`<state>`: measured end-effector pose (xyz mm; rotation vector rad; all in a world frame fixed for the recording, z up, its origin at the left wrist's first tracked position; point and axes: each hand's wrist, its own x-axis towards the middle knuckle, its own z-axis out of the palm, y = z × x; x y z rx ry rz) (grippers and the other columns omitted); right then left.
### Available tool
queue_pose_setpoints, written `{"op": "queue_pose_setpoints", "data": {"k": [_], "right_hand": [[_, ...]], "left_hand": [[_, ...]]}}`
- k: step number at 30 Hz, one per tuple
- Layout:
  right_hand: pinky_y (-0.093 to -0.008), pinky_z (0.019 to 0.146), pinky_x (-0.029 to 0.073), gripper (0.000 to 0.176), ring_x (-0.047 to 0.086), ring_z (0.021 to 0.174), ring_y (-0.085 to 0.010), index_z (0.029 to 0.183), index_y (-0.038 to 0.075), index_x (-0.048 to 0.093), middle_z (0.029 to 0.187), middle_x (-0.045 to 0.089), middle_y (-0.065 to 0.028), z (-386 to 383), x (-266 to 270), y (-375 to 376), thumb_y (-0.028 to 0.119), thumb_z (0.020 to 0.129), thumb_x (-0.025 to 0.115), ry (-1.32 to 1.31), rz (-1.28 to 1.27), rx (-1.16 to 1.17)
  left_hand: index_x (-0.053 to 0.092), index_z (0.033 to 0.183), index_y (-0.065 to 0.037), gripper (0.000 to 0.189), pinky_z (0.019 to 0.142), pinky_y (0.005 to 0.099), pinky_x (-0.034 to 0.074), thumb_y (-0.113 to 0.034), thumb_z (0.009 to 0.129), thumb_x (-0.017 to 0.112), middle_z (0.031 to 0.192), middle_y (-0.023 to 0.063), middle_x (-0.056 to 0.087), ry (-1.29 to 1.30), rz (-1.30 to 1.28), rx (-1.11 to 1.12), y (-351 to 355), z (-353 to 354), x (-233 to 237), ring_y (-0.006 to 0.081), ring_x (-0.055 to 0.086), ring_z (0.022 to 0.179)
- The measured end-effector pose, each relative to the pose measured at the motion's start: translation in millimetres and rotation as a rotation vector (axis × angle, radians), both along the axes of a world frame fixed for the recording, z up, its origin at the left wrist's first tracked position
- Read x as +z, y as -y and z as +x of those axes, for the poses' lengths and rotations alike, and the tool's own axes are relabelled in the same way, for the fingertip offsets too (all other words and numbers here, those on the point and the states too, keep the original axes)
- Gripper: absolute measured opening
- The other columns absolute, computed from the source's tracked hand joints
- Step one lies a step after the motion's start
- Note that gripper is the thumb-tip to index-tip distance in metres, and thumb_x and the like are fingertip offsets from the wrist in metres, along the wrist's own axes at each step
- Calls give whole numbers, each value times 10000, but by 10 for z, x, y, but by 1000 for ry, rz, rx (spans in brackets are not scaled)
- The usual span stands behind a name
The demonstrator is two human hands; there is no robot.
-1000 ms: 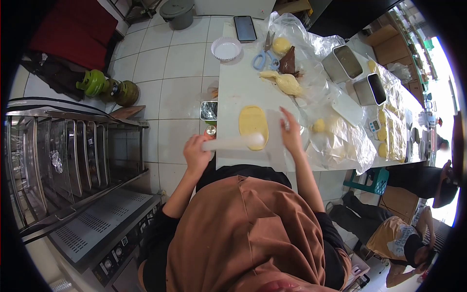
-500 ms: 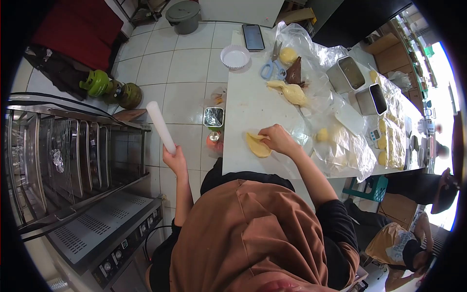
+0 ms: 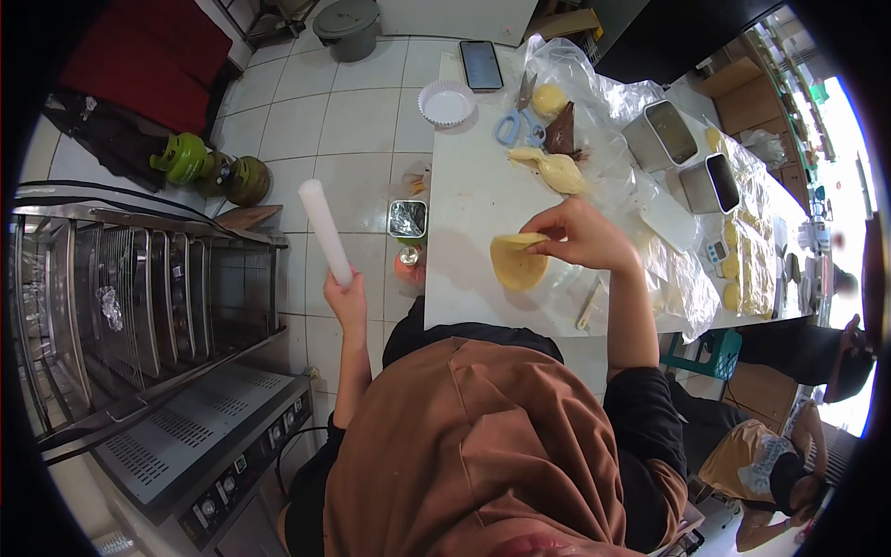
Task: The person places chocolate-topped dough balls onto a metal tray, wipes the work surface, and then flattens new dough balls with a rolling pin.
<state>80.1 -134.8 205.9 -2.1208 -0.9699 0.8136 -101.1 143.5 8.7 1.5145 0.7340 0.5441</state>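
Observation:
My left hand (image 3: 345,295) is wrapped round the lower end of a white rolling pin (image 3: 325,227), which points up and away over the floor. Between thumb and fingers, my right hand (image 3: 577,237) pinches the upper right edge of a flat yellow dough disc (image 3: 518,263) over the white table (image 3: 464,311). Beyond the disc lie a cream-coloured piping bag (image 3: 557,171), a brown piping bag (image 3: 561,135), blue-handled scissors (image 3: 509,128) and a yellow dough ball (image 3: 549,99).
At the far end are a phone (image 3: 481,66) and white paper cups (image 3: 446,103). Metal tins (image 3: 709,188), plastic sheeting (image 3: 682,288) and a light-handled tool (image 3: 587,309) lie rightward. A metal rack (image 3: 139,306) stands left. Another person (image 3: 761,464) is at lower right.
My right hand has lifted the dough disc and moved it right and away from me, so its round face shows. My left hand has shifted slightly right and up with the rolling pin.

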Motion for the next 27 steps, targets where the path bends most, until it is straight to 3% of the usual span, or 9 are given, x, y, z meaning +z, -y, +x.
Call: {"op": "queue_pose_setpoints", "data": {"k": [6, 10, 12, 15, 17, 19, 22, 25, 27], "right_hand": [[-344, 883, 454, 277, 577, 982, -276, 1021, -8, 616, 1047, 612, -133, -557, -276, -308, 26, 746, 607, 440, 97, 107], [-346, 931, 420, 340, 525, 1081, -290, 1097, -4, 566, 1159, 554, -146, -973, -761, -538, 44, 761, 586, 401, -13, 295], [-349, 934, 418, 359, 520, 1091, -302, 1124, 6, 549, 1181, 545, -145, -1069, -952, -498, 77, 776, 597, 411, 0, 289], [-355, 942, 410, 381, 514, 1106, -311, 1160, 45, 531, 1215, 533, -130, -704, -535, -78, 131, 798, 613, 12, 266, -18], [-382, 940, 407, 377, 526, 1092, -313, 1166, 93, 537, 1209, 541, -132, -265, -402, 506, 138, 800, 616, 158, 83, -411], [-395, 937, 392, 477, 498, 1093, -324, 1178, 85, 521, 1149, 556, -150, 328, -760, 1343, 29, 713, 614, 694, -197, -702], [-624, 1008, 240, 831, 298, 1295, -346, 1351, 182, 326, 1414, 295, -128, 840, -1186, 2365, 14, 607, 655, 495, -749, -806], [-656, 999, 219, 883, 239, 1318, -370, 1373, 227, 288, 1471, 185, -114, 883, -1386, 2642, -6, 598, 643, 326, -775, -732], [-526, 968, 350, 706, 384, 1226, -351, 1319, 223, 398, 1376, 351, -141, 946, -1567, 2869, -12, 672, 555, 492, -604, -713]], "left_hand": [[505, 905, -68, 125, 780, 350, 506, -106, 844, 607, 1061, 82, 571, 218, -961, -399, 565, 213, 478, 214, 600, 970], [473, 837, -108, 117, 871, 382, 468, -157, 870, 574, 1223, 140, 505, -43, -1287, -325, 597, 398, 271, 286, 543, 1056], [454, 810, -118, 126, 882, 386, 464, -93, 847, 572, 1239, 151, 497, 7, -1145, -375, 668, 343, 249, 285, 513, 1099], [413, 776, -136, 217, 900, 398, 465, 33, 785, 550, 1282, 146, 465, 70, -1090, -404, 689, 263, 356, 284, 475, 1143], [401, 775, -141, 244, 897, 388, 472, 61, 771, 538, 1274, 125, 469, 121, -1092, -403, 632, 227, 392, 274, 496, 1116], [398, 781, -143, 253, 919, 418, 458, 78, 759, 519, 1307, 134, 438, 156, -1122, -382, 568, 224, 456, 298, 470, 1146], [397, 791, -133, 260, 950, 427, 436, 102, 747, 499, 1341, 154, 402, 212, -1158, -372, 453, 240, 475, 301, 429, 1190], [396, 791, -129, 265, 968, 427, 420, 111, 742, 497, 1365, 163, 373, 257, -1117, -393, 403, 292, 586, 306, 405, 1215], [395, 791, -127, 264, 974, 429, 414, 113, 743, 495, 1374, 164, 361, 287, -1085, -397, 376, 305, 626, 310, 392, 1227]]}}
